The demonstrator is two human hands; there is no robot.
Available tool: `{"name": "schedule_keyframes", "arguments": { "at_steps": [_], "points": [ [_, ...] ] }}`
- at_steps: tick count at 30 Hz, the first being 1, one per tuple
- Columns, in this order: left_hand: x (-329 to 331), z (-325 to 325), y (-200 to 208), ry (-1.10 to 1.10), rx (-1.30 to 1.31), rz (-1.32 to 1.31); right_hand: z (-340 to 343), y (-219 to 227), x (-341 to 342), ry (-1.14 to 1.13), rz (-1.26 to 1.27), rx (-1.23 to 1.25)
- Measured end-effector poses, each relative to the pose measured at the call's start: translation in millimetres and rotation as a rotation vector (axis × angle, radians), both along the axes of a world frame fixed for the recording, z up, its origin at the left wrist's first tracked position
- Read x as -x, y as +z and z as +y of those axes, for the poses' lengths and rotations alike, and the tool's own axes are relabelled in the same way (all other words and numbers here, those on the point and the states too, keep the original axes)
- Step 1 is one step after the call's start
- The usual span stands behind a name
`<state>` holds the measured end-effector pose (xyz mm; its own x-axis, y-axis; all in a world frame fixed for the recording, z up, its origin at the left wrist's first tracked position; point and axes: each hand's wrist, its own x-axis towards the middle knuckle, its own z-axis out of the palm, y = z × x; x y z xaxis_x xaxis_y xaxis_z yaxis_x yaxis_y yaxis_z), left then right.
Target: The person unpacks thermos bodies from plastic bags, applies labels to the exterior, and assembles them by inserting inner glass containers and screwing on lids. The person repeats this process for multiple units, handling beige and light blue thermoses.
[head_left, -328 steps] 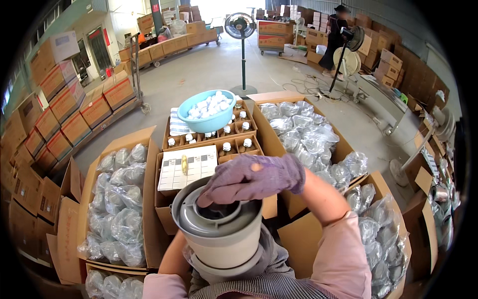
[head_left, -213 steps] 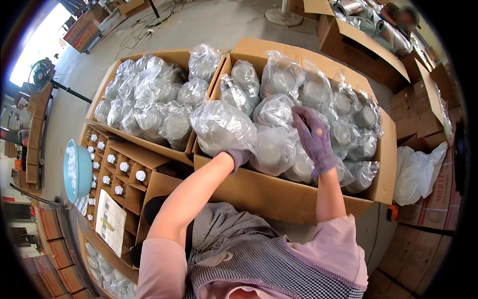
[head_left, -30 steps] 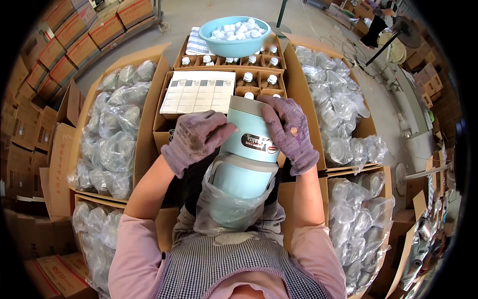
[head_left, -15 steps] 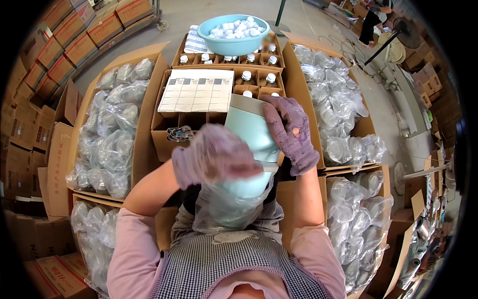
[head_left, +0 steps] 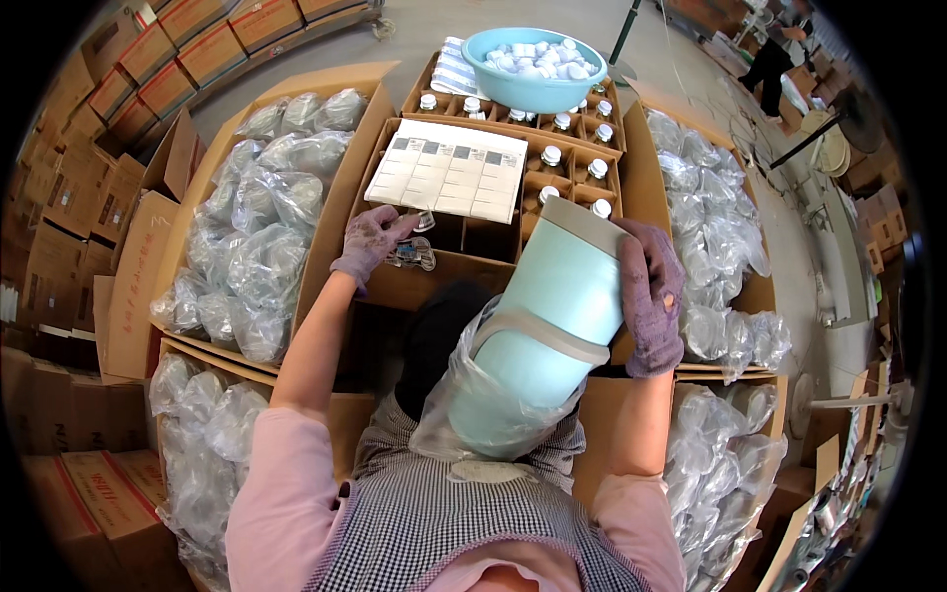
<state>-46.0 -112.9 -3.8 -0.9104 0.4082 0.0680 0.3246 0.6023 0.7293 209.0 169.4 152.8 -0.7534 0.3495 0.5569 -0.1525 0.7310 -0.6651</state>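
A large light-blue thermos (head_left: 552,296) with a grey collar and a curved grey handle leans across my lap. Its lower end is in a clear plastic bag (head_left: 444,419). My right hand (head_left: 651,301), in a purple knitted glove with a hole, grips the thermos near its collar. Farther left, my gloved left hand (head_left: 373,242) reaches over the near edge of the divided carton (head_left: 454,264). Its fingertips close on a small silvery piece, too small to name, beside a bundle of shiny small parts (head_left: 412,254). A printed label sheet (head_left: 444,173) lies just beyond.
White-capped bottles (head_left: 549,156) stand in the divided cartons ahead. A blue basin (head_left: 533,94) of small white pieces rests on the far one, beside a striped cloth (head_left: 455,67). Open boxes of plastic-wrapped items (head_left: 266,227) flank me. A black fan (head_left: 853,123) stands far right.
My left hand has left the thermos and moved out to the small parts at the carton's edge. The thermos now tilts more to the right, its handle in plain view, still in my right hand.
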Motion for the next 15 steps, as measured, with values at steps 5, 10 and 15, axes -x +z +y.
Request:
{"name": "schedule_keyframes", "arguments": {
  "at_steps": [5, 10, 15],
  "points": [
    [68, 24, -20, 0.062, 0.038, -0.190, -4, 2, -3, -0.054, -0.034, 0.056],
    [96, 49, -22, 0.067, 0.657, 0.010, -2, -1, -3, -0.082, -0.065, 0.089],
    [104, 61, -4, 0.094, 0.945, -0.125, -5, -1, 2, -0.102, -0.065, 0.124]
  ]
}}
